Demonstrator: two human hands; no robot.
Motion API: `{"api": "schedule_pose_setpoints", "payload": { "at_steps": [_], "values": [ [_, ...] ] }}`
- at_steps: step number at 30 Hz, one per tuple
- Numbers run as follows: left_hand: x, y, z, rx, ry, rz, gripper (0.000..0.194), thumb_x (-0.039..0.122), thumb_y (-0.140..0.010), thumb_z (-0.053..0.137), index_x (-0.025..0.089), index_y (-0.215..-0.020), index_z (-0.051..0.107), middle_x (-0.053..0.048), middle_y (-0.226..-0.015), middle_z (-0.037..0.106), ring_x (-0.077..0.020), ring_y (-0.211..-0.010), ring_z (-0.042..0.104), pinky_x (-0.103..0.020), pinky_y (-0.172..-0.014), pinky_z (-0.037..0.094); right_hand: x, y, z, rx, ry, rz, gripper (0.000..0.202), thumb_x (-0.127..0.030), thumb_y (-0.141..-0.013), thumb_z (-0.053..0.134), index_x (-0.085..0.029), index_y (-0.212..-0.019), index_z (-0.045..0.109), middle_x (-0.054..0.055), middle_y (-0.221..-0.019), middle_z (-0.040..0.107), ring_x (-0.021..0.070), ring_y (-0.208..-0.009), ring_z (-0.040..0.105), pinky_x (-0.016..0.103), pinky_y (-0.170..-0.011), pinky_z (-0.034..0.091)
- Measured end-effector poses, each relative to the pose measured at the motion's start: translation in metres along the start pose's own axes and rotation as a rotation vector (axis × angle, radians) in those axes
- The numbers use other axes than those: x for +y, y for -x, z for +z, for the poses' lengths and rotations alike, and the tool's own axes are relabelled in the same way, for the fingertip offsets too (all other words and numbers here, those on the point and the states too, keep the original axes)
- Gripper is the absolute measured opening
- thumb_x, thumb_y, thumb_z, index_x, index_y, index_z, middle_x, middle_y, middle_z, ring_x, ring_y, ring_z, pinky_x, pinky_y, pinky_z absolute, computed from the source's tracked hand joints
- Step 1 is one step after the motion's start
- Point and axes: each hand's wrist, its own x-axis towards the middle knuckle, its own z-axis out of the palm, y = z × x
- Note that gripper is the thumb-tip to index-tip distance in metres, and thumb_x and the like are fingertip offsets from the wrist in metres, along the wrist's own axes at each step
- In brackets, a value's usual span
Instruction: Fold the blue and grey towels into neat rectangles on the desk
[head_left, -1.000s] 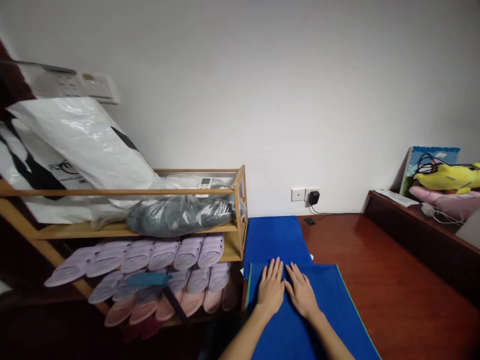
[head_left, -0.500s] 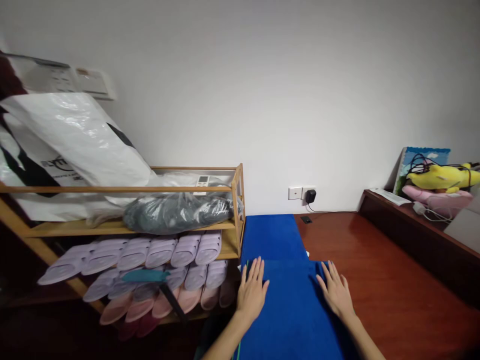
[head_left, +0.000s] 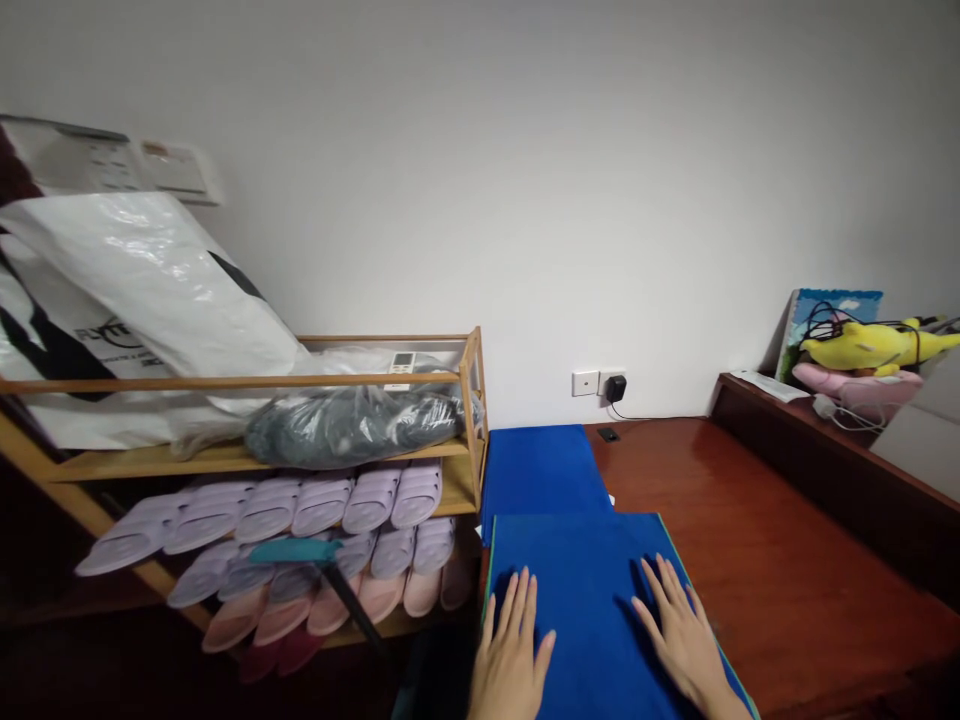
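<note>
A blue cloth (head_left: pixel 592 545) with a green edge lies on the brown wooden surface in front of me. Flat on its left part rests my left hand (head_left: pixel 514 645), fingers stretched out. My right hand (head_left: pixel 681 630) is near the cloth's right edge, its fingers spread, with a shadow beside it; whether it presses down I cannot tell. Neither hand grips anything. Beyond the far edge of this cloth, a second piece of blue fabric (head_left: pixel 546 470) reaches to the wall.
A wooden shoe rack (head_left: pixel 471 440) with several purple slippers (head_left: pixel 375 497) and a white plastic bag (head_left: pixel 150 290) stands at left. A black adapter (head_left: pixel 616 388) is plugged in at the wall. On a raised ledge at right lies a yellow plush toy (head_left: pixel 862 345).
Both hands have drawn back toward me along the blue cloth. Its far corners and green right edge now show. The view has shifted slightly.
</note>
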Motion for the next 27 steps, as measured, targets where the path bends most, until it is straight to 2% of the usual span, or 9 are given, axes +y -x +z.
{"api": "schedule_pose_setpoints", "payload": {
  "at_steps": [3,6,11,16,19,23,25,27],
  "values": [
    [0.005,0.02,0.006,-0.011,-0.012,-0.001,0.063,0.046,-0.094,0.028,0.026,-0.145,-0.002,-0.001,-0.15,0.024,-0.0217,-0.135,0.03,-0.042,-0.106,0.03,0.002,0.018,0.001,-0.01,0.011,-0.01,0.068,-0.065,-0.086,0.027,-0.03,-0.144,0.019,0.002,-0.151,0.02,0.0217,-0.138,0.018,0.049,-0.111,0.022],
    [0.004,0.031,0.015,-0.017,-0.028,0.017,0.062,0.048,-0.093,0.028,0.028,-0.144,-0.001,-0.001,-0.149,0.025,-0.0225,-0.134,0.032,-0.043,-0.106,0.03,0.003,0.024,0.002,-0.025,0.013,-0.008,0.067,-0.064,-0.087,0.026,-0.028,-0.144,0.02,0.003,-0.151,0.021,0.0221,-0.138,0.019,0.051,-0.111,0.021],
    [-0.003,0.034,0.027,0.008,-0.036,0.045,0.061,0.047,-0.093,0.028,0.028,-0.144,-0.001,-0.001,-0.148,0.027,-0.0226,-0.132,0.036,-0.043,-0.104,0.032,0.007,0.025,0.005,-0.019,0.0,-0.01,0.066,-0.064,-0.087,0.026,-0.03,-0.143,0.022,0.002,-0.15,0.023,0.0219,-0.138,0.02,0.05,-0.111,0.022],
    [-0.003,0.033,0.028,-0.064,0.007,0.024,0.06,0.048,-0.093,0.029,0.03,-0.143,0.001,0.0,-0.149,0.022,-0.0236,-0.134,0.031,-0.046,-0.105,0.032,0.001,0.02,0.002,0.021,-0.008,0.02,0.068,-0.065,-0.086,0.026,-0.028,-0.143,0.023,0.004,-0.152,0.017,0.0226,-0.139,0.016,0.049,-0.11,0.024],
    [-0.002,0.005,0.017,-0.061,0.019,-0.055,0.059,0.046,-0.093,0.028,0.028,-0.144,0.004,0.001,-0.151,0.017,-0.0231,-0.137,0.023,-0.048,-0.108,0.028,-0.02,-0.008,-0.001,0.044,-0.044,-0.038,0.065,-0.063,-0.088,0.023,-0.029,-0.143,0.022,0.002,-0.152,0.014,0.0213,-0.139,0.014,0.048,-0.111,0.024],
    [-0.013,-0.062,0.004,-0.021,0.005,-0.162,0.056,0.041,-0.093,0.024,0.021,-0.144,0.011,0.0,-0.152,0.014,-0.0222,-0.139,0.016,-0.048,-0.112,0.02,-0.047,-0.062,0.001,-0.032,-0.112,-0.138,0.062,-0.062,-0.089,0.019,-0.032,-0.143,0.021,0.0,-0.152,0.017,0.0191,-0.139,0.015,0.047,-0.112,0.02],
    [-0.025,-0.087,0.008,-0.044,-0.007,-0.206,0.056,0.04,-0.093,0.024,0.019,-0.144,0.015,-0.003,-0.151,0.015,-0.0234,-0.139,0.015,-0.05,-0.112,0.019,-0.05,-0.083,0.007,-0.074,-0.137,-0.137,0.063,-0.064,-0.088,0.017,-0.033,-0.143,0.021,0.0,-0.152,0.017,0.0197,-0.139,0.014,0.049,-0.112,0.019],
    [-0.038,-0.1,0.018,-0.086,-0.009,-0.223,0.057,0.044,-0.092,0.024,0.019,-0.143,0.018,-0.004,-0.151,0.016,-0.0245,-0.139,0.016,-0.051,-0.112,0.018,-0.047,-0.094,0.015,-0.106,-0.156,-0.132,0.062,-0.065,-0.088,0.017,-0.035,-0.142,0.021,-0.001,-0.152,0.017,0.0199,-0.139,0.014,0.05,-0.111,0.019]
  ]
}}
